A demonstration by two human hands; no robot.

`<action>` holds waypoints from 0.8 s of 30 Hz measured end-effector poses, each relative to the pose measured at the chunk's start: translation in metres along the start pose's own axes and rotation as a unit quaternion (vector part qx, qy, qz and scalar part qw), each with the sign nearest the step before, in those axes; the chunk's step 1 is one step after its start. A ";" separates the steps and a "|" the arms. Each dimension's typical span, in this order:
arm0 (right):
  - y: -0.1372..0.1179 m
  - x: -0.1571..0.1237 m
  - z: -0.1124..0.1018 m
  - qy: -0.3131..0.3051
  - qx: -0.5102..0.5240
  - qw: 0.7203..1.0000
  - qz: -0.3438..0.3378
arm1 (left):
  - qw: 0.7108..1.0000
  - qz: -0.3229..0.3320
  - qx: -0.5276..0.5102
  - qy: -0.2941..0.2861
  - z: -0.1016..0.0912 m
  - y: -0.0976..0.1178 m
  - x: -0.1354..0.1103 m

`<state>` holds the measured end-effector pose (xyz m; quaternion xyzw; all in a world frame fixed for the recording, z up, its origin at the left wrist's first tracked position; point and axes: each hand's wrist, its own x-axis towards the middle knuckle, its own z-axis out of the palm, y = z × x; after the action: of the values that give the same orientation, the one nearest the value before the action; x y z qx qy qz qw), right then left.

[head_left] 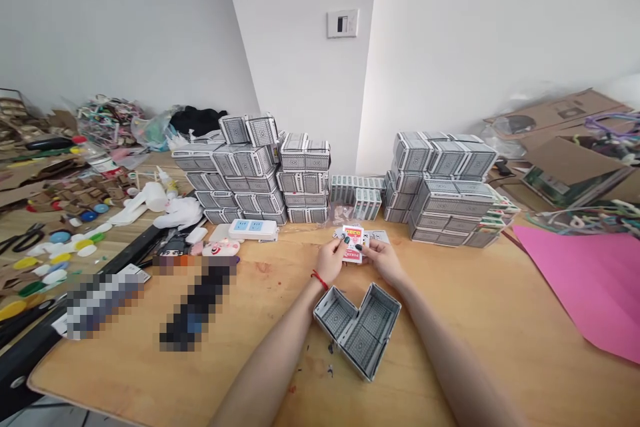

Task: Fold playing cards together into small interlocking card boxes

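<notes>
Head view: the left hand (330, 260) and the right hand (383, 258) both pinch the card pack (353, 243) at 12 o'clock of the open box (357, 327). I think firm thumbs keep the pack square.

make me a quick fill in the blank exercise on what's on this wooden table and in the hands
1. Both hands, the left hand and the right hand, hold one red and white ____ pack.
2. The open grey patterned card box lies between the two ____.
3. The big flat paper sheet at the right is ____.
4. A red ____ circles the left wrist.

Missing words: playing-card; forearms; pink; string
</notes>
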<state>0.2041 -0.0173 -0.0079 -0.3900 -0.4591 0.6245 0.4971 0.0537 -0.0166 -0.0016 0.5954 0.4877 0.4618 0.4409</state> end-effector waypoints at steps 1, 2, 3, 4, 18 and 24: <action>0.000 0.000 0.000 0.003 -0.007 1.000 -0.002 | 1.000 0.001 0.000 -0.003 -0.001 -0.002 0.000; -0.001 0.000 -0.001 0.005 -0.014 1.000 -0.003 | 1.000 0.001 0.001 -0.007 -0.002 -0.004 0.000; -0.001 0.000 -0.001 0.004 -0.022 1.000 -0.004 | 1.000 0.001 0.002 -0.011 -0.004 -0.006 0.000; -0.001 0.000 -0.001 0.002 -0.029 1.000 -0.005 | 1.000 0.001 0.005 -0.015 -0.005 -0.007 0.000; 0.004 0.012 -0.003 0.031 0.015 0.999 -0.021 | 0.820 0.119 0.504 0.243 -0.172 0.016 -0.180; 0.003 0.014 -0.005 0.034 0.048 0.998 -0.029 | 0.691 0.034 0.609 0.387 -0.203 0.003 -0.219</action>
<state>0.2053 -0.0027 -0.0130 -0.3733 -0.4229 0.6173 0.5484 -0.1659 -0.2179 0.0123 0.5180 0.7687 0.2681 -0.2626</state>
